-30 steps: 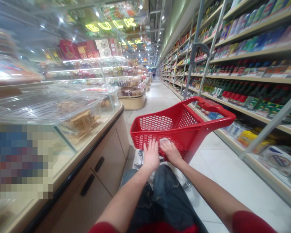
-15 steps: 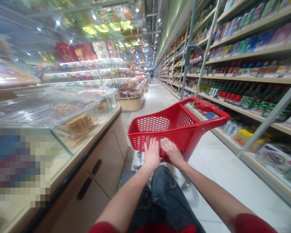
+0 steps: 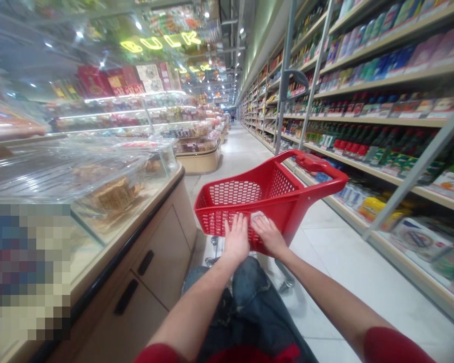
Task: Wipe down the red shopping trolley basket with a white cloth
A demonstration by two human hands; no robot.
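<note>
A red plastic shopping cart [image 3: 297,214] with a perforated basket stands sideways before me, its handle toward the right. My left hand [image 3: 237,237] lies flat against the cart's near side wall, fingers stretched out and holding nothing. Just right of it, my right hand [image 3: 268,236] presses a small white cloth or tissue [image 3: 256,216] to the same wall. Most of the white piece is hidden under the fingers. The visible part of the basket's inside shows no goods.
At left runs a wooden counter [image 3: 162,227] with clear covers over food. Tall shelves [image 3: 386,123] with bottles and cans line the right side, a grey ladder [image 3: 285,75] leaning there. The tiled aisle [image 3: 236,141] stretches ahead, with a distant person in it.
The whole view has shifted slightly, so the cart and shelves appear a little further left. Both hands stay against the cart wall in nearly the same pose.
</note>
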